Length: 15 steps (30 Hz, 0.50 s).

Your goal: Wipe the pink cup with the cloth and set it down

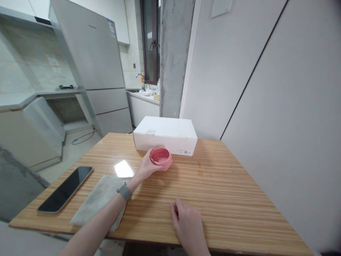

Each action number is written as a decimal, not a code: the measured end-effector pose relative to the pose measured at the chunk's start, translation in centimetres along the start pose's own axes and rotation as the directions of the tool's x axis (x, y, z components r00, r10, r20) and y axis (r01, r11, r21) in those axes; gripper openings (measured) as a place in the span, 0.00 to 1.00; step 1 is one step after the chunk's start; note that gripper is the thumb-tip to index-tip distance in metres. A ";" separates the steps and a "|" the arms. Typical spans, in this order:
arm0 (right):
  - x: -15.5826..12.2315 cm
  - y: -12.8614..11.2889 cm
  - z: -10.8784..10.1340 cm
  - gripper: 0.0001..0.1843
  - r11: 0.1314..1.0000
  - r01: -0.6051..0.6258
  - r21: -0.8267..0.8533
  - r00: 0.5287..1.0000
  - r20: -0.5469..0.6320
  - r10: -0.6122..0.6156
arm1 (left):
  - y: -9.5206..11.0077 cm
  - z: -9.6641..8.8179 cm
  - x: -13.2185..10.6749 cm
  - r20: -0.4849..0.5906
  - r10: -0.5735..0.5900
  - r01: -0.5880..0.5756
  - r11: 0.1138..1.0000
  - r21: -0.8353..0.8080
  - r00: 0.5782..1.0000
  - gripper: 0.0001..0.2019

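A small pink bowl [165, 164], perhaps an ashtray, is gripped at its left side by my left hand [148, 165], thumb in front and fingers behind. It is slightly tilted, close before the white box [165, 134]; whether it touches the table is hard to tell. Below my left forearm lies a folded grey cloth [97, 197]. My right hand [188, 222] rests near the table's front edge, its fingers curled in with nothing visible in them.
A black smartphone [65, 190] lies on the left of the wooden table [226, 199]. A white wall [266, 106] runs along the right side. Behind stand a concrete pillar [174, 60], a fridge [93, 53] and a sink counter [144, 103].
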State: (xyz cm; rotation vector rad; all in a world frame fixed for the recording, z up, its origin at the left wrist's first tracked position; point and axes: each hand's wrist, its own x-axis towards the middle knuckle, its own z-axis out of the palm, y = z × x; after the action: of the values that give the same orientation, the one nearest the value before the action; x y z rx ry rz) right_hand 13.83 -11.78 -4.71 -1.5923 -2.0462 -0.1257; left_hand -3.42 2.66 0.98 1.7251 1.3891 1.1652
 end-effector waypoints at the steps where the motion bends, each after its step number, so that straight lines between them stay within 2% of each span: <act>1: 0.0 0.0 0.0 0.19 1.000 -0.001 0.004 1.000 -0.005 0.001 | 0.3 0.5 0.0 0.014 0.005 -0.004 1.000 -0.003 1.000 0.42; 5: 0.0 0.0 0.0 0.18 1.000 -0.012 0.019 1.000 -0.009 0.012 | 0.7 1.7 0.0 0.041 0.014 -0.015 1.000 0.013 0.999 0.42; 10: -0.1 0.0 0.2 0.17 1.000 -0.023 0.021 1.000 0.013 0.023 | -0.1 2.4 0.3 0.034 0.026 -0.026 1.000 0.015 0.999 0.44; 15: -0.2 0.1 0.2 0.17 0.999 -0.016 0.038 1.000 -0.011 0.016 | 0.1 2.4 0.1 0.069 0.070 -0.070 0.998 0.000 0.995 0.49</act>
State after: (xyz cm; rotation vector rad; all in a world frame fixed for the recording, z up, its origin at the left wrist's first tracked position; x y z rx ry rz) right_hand 13.88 -11.84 -5.00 -1.5812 -2.0154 -0.0899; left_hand -1.20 2.88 0.06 1.8118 1.2990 1.1308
